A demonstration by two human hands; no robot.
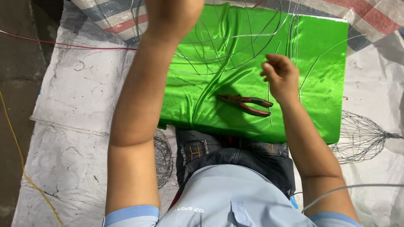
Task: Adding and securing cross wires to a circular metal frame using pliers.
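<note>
- Our right hand (pixel 281 75) pinches thin wire (pixel 235 42) over the green cloth (pixel 320 63); we keep it taut.
- Left hand (pixel 172 12) reaches out of frame; grip unclear.
- Pliers (pixel 246 104) lie near.

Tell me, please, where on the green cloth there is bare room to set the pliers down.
The green cloth is bare between the right hand and its right edge, and along the near edge left of the pliers. The far middle, under the loose wire loops, is crowded.
</note>
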